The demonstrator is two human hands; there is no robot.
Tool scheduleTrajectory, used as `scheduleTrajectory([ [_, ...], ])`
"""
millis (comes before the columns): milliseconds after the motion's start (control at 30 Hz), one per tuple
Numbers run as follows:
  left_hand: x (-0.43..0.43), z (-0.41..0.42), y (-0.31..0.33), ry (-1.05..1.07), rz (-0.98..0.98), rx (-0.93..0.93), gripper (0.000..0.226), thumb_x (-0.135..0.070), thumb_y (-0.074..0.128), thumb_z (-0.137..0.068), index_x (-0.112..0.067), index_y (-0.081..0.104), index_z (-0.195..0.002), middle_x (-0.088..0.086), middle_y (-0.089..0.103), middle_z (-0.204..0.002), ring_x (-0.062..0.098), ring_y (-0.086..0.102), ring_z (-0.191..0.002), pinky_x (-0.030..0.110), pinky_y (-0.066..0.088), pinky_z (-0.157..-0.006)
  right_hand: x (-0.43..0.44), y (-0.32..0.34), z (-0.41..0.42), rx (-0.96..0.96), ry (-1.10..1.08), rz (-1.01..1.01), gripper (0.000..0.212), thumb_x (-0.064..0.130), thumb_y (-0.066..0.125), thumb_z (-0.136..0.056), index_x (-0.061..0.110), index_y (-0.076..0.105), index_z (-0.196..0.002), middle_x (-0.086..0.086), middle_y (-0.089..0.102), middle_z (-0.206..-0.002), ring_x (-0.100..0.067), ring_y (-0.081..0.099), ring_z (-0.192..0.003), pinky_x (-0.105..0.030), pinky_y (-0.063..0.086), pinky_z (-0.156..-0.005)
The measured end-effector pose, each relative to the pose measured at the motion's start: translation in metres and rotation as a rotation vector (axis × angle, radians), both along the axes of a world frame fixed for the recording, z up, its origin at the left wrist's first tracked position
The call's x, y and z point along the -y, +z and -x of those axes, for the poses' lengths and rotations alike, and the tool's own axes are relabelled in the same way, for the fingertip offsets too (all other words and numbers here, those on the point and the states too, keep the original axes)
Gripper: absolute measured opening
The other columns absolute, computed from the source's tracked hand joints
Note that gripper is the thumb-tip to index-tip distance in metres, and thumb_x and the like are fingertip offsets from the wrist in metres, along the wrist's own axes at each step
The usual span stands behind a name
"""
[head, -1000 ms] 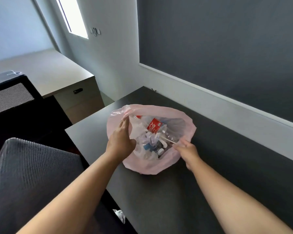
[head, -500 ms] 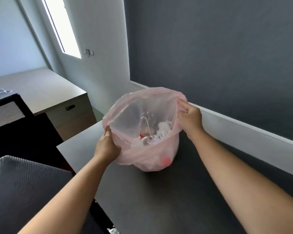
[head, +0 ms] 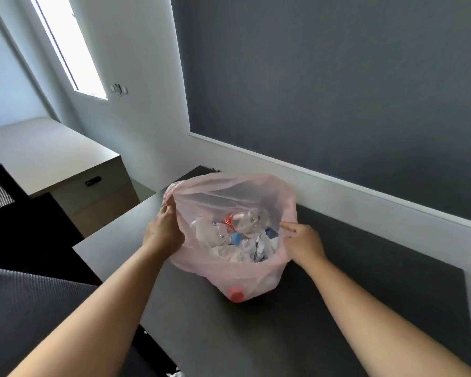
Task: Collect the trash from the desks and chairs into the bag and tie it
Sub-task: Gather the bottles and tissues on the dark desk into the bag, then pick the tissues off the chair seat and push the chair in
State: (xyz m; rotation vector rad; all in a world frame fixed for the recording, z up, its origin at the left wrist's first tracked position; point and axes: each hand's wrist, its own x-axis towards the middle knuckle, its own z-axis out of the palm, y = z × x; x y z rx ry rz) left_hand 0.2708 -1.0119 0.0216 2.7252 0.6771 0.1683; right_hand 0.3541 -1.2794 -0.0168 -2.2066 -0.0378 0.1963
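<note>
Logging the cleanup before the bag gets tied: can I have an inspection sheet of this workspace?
Surface: dark desk; the bag stands on it.
Job's things: pink bag, mouth open, not tied; bottles and crumpled paper inside.
Clutter: white scrap at the picture's lower edge.
Hands: left hand grips the bag's left rim; right hand pinches its right rim.
Cables: nothing seen.
Surroundings: grey chair, beige desk, window.

Bright window [head: 65,44] upper left, wall hook [head: 119,89] beside, grey panel [head: 337,91]
</note>
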Motion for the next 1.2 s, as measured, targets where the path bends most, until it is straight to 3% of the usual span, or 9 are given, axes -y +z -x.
scheduleTrajectory([
  [267,0.006,0.010,-0.024,-0.099,-0.064,-0.194,0.094,-0.006,0.049,-0.084,-0.033,-0.014,-0.148,-0.007,-0.002,-0.160,0.029,0.057,-0.116,0.035,0.055,-0.080,-0.001,-0.007,0.019,0.025,0.081,0.096,0.038,0.009,0.054,-0.086,0.016,0.063,-0.122,-0.004,0.060,-0.131,-0.019,0.054,-0.123,-0.026,0.042,-0.102],
  [400,0.011,0.025,-0.029,-0.102,-0.068,-0.247,0.094,-0.022,0.058,-0.086,-0.043,-0.010,-0.146,0.002,-0.005,-0.160,0.028,0.054,-0.121,0.031,0.054,-0.081,0.002,-0.009,0.029,0.060,0.061,0.149,0.033,0.020,0.055,-0.085,0.023,0.067,-0.116,0.002,0.065,-0.124,-0.017,0.061,-0.113,-0.030,0.050,-0.096],
  [500,0.013,0.036,-0.018,-0.128,-0.084,-0.262,0.094,-0.035,0.062,-0.084,-0.050,-0.009,-0.144,0.006,-0.008,-0.160,0.028,0.050,-0.127,0.029,0.053,-0.083,0.003,-0.007,0.039,0.154,0.013,0.263,0.033,0.031,0.052,-0.087,0.030,0.065,-0.118,0.004,0.050,-0.142,-0.021,0.053,-0.123,-0.034,0.043,-0.099],
  [633,0.017,0.059,0.003,-0.114,-0.134,-0.248,0.086,-0.042,0.058,-0.085,-0.050,-0.004,-0.145,0.009,-0.005,-0.160,0.032,0.055,-0.121,0.033,0.050,-0.085,0.006,-0.004,0.061,0.267,-0.001,0.229,0.034,0.029,0.053,-0.088,0.027,0.064,-0.120,0.000,0.021,-0.157,-0.026,0.030,-0.140,-0.039,0.032,-0.109],
  [800,-0.001,0.110,0.034,-0.056,-0.155,-0.236,0.081,-0.041,0.056,-0.087,-0.037,0.005,-0.150,0.005,0.000,-0.160,0.026,0.040,-0.135,0.036,0.047,-0.092,-0.010,0.009,0.106,0.388,0.130,0.128,0.028,0.019,0.059,-0.085,0.019,0.069,-0.111,0.000,0.039,-0.148,-0.021,0.037,-0.133,-0.029,0.030,-0.108],
  [900,-0.016,0.156,0.047,-0.023,-0.185,-0.290,0.074,-0.040,0.055,-0.086,-0.027,0.018,-0.149,0.003,0.013,-0.159,0.022,0.030,-0.140,0.039,0.042,-0.102,-0.029,0.015,0.150,0.193,0.223,-0.070,0.022,0.017,0.059,-0.084,0.019,0.072,-0.102,0.004,0.060,-0.122,-0.013,0.052,-0.117,-0.022,0.039,-0.097],
  [1033,-0.025,0.229,0.045,-0.057,-0.227,-0.335,0.066,-0.049,0.055,-0.081,-0.031,0.037,-0.141,-0.004,0.039,-0.147,0.020,0.038,-0.134,0.040,0.037,-0.103,-0.055,0.001,0.230,-0.180,0.475,-0.175,0.014,0.023,0.063,-0.087,0.025,0.072,-0.097,0.013,0.066,-0.086,-0.002,0.059,-0.084,-0.007,0.040,-0.064],
  [1100,-0.027,0.260,0.038,-0.070,-0.242,-0.347,0.062,-0.054,0.054,-0.078,-0.033,0.046,-0.136,-0.003,0.046,-0.143,0.022,0.040,-0.132,0.040,0.034,-0.105,-0.066,-0.015,0.268,-0.276,0.588,-0.144,0.010,0.028,0.066,-0.085,0.028,0.073,-0.092,0.012,0.068,-0.084,0.001,0.059,-0.079,-0.007,0.042,-0.064],
  [1200,-0.029,0.290,0.028,-0.057,-0.225,-0.267,0.045,-0.053,0.046,-0.081,-0.028,0.067,-0.112,0.001,0.061,-0.127,0.022,0.047,-0.124,0.035,0.028,-0.108,-0.074,-0.027,0.307,-0.393,0.586,-0.245,0.016,0.034,0.067,-0.078,0.024,0.075,-0.087,0.000,0.072,-0.090,-0.010,0.064,-0.084,-0.025,0.048,-0.085],
])
